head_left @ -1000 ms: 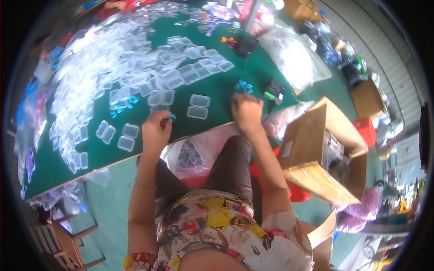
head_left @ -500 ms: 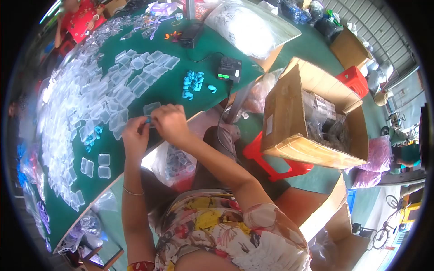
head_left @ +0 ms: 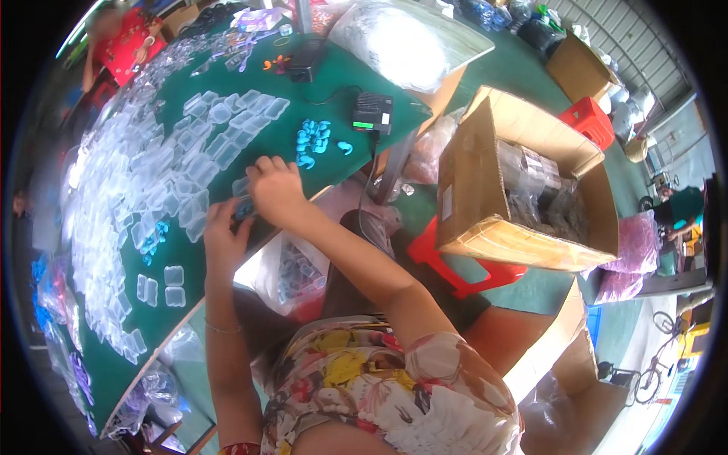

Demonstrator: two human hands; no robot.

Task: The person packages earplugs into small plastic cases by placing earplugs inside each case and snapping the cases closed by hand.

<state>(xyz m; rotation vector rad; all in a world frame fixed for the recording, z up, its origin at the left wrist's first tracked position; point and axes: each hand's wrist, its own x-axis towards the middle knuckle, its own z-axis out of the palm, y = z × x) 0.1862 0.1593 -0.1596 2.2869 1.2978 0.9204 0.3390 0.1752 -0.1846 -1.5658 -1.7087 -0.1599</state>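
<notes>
At the table's front edge, my left hand (head_left: 225, 231) is closed around the side of a small clear plastic case (head_left: 241, 187). A bit of blue shows inside the case, between the fingertips. My right hand (head_left: 274, 189) is bent over the same case from the right, its fingers on the lid; they hide much of it. Beyond my right hand lies a cluster of small curved blue pieces (head_left: 313, 138). More blue pieces (head_left: 154, 241) are to the left of my left hand. Several clear cases (head_left: 174, 296) sit apart in front of a large heap of cases (head_left: 114, 220).
A black charger-like box (head_left: 372, 112) with a cable stands on the green table (head_left: 250, 68). To the right, an open cardboard box (head_left: 470, 182) rests on a red stool (head_left: 455, 277). Another person in red (head_left: 127, 45) is at the far left.
My right hand has shifted slightly up and left over the case, and its fingers have spread onto the lid. The view has turned slightly, and a person appears at the far right.
</notes>
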